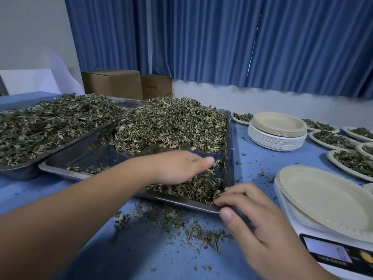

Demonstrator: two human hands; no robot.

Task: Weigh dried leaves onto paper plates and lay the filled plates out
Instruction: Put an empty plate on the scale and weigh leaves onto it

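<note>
Grey-green, crumbly dried leaves (171,126) lie heaped at the far end of a metal tray (84,158) at centre frame, with a thin drift in its lower right corner. The left hand (175,168) cups over that drift, fingers buried, so their hold cannot be told; the right hand (252,215) curls its fingers over the corner rim, thumb outside, seemingly pinching it. A strip of blue counter (254,158) separates the tray from an empty paper plate (323,201) at lower right.
</note>
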